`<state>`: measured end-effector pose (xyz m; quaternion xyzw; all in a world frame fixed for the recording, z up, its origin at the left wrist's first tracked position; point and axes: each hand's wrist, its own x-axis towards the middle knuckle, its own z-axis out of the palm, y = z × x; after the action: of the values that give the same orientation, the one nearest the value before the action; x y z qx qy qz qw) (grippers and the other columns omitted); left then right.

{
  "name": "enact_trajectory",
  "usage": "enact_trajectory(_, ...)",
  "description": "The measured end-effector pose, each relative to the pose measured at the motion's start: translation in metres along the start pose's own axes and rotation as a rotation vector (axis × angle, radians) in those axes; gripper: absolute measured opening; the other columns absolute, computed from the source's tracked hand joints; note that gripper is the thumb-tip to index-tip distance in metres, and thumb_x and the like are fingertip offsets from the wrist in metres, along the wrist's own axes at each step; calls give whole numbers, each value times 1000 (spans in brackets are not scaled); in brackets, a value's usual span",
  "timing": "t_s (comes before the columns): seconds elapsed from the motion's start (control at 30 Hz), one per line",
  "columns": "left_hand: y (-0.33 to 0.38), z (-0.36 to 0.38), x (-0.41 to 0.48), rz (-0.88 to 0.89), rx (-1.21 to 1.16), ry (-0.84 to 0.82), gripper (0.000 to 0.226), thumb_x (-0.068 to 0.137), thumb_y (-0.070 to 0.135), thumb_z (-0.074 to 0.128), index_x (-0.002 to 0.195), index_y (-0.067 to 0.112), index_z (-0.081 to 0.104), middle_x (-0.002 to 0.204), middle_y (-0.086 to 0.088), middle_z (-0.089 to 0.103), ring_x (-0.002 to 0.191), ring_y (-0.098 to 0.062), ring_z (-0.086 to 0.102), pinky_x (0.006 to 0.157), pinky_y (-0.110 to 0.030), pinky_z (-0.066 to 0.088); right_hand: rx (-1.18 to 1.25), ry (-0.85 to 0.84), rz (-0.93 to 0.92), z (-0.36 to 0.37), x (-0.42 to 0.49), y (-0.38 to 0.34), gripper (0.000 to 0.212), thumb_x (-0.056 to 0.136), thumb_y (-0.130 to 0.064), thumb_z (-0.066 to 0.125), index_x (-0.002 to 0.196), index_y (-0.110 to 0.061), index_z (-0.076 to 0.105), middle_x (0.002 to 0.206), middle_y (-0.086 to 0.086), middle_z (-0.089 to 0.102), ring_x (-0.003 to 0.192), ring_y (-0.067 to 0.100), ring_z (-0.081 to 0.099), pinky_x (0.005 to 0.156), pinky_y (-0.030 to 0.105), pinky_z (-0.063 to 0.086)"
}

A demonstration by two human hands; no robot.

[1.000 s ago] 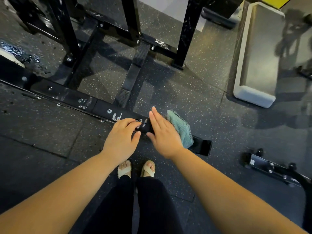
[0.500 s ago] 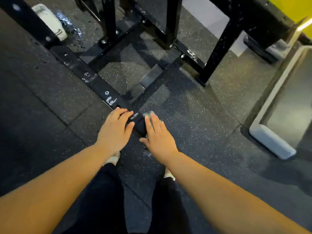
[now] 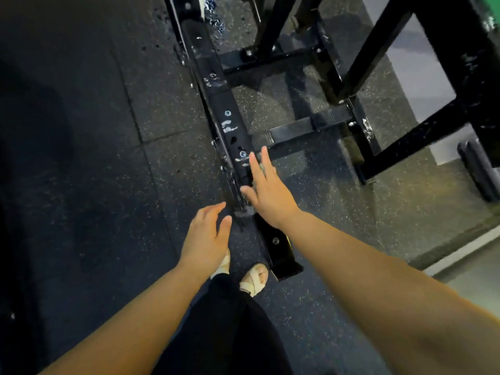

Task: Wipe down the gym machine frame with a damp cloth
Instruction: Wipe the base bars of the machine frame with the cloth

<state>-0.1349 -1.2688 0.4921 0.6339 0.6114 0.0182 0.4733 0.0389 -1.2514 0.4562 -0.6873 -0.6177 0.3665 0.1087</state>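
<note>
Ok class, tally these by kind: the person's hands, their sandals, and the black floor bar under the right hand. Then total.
Hands: 2, left hand and right hand
Sandals: 2, left sandal and right sandal
Black floor bar: 1
Total: 5

Head camera looks steeply down onto frame [image 3: 232, 131]

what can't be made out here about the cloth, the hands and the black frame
- The damp cloth: head view, not plainly visible; the flat right hand covers the black metal floor bar there.
- The left hand: blurred, so contact with the bar is unclear.
- The black machine uprights: cut off by the top edge.
- The speckled rubber floor at left: too dark for detail.
</note>
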Motion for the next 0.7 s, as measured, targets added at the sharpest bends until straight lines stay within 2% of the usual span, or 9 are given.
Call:
enact_trajectory(0.1, -2, 1, 1, -80, -136, -14, 41, 101, 29, 35, 140, 21, 40, 140, -2, 40, 125, -13, 41, 99, -23, 30, -274, -170, -82, 8, -38, 6, 91, 94, -52, 47, 147, -13, -17, 153, 12, -32, 139, 24, -30, 118, 36, 0)
enact_trajectory(0.13, -1, 2, 1, -106, -171, -25, 40, 101, 29, 34, 139, 21, 41, 139, -1, 41, 123, -12, 43, 95, -20, 29, -347, -184, -113, 9, -46, 9, 89, 95, -53, 44, 147, -12, -16, 153, 14, -29, 140, 28, -27, 118, 38, 4)
enact_trajectory(0.2, 2, 6, 1, -142, -219, -75, 39, 101, 29, 33, 138, 21, 43, 137, -1, 44, 119, -10, 44, 94, -19, 29, -445, -124, -187, 8, -40, 14, 81, 94, -52, 36, 151, -5, 5, 156, 23, -2, 143, 37, -3, 114, 45, 21)
enact_trajectory(0.27, 2, 9, 3, -177, -289, -105, 38, 101, 32, 33, 135, 23, 46, 136, -1, 47, 119, -12, 46, 102, -25, 34, -420, -26, -183, 8, -9, 8, 72, 95, -48, 37, 150, -5, 19, 156, 24, 11, 143, 35, 4, 114, 49, 23)
enact_trajectory(0.37, 0, 13, 8, -229, -403, -110, 37, 100, 36, 33, 133, 25, 47, 134, 0, 50, 120, -15, 48, 105, -40, 39, -253, 18, -21, 4, 34, -15, 71, 99, -42, 43, 153, -14, 7, 159, 14, -13, 147, 29, -13, 121, 41, 5)
enact_trajectory(0.43, 1, 15, 9, -287, -471, -72, 36, 99, 39, 33, 131, 29, 47, 132, 1, 51, 120, -16, 48, 104, -43, 40, -217, 20, -10, 3, 38, -14, 68, 100, -38, 42, 153, -15, 6, 158, 11, -19, 146, 30, -16, 121, 42, 4)
enact_trajectory(0.5, 1, 22, 7, -367, -532, -30, 34, 92, 54, 32, 120, 44, 49, 129, 7, 54, 118, -15, 50, 104, -44, 39, -307, -4, -202, 6, 7, 2, 62, 100, -36, 39, 152, -11, 16, 157, 14, -11, 145, 35, -12, 119, 49, 12)
enact_trajectory(0.57, 4, 31, 5, -441, -590, 11, 32, 81, 66, 28, 104, 57, 48, 122, 14, 57, 115, -13, 53, 104, -44, 39, -424, -71, -424, 11, -42, 27, 59, 97, -39, 33, 148, -9, 29, 158, 17, 8, 145, 40, 0, 113, 53, 25)
enact_trajectory(0.7, 25, 55, -5, -525, -800, 142, 26, 101, 39, 29, 115, 37, 51, 115, 8, 59, 112, -16, 55, 104, -44, 40, -652, -278, -817, -9, -56, 63, 57, 93, -44, 30, 143, -19, 36, 151, 10, 37, 140, 33, 30, 107, 51, 31)
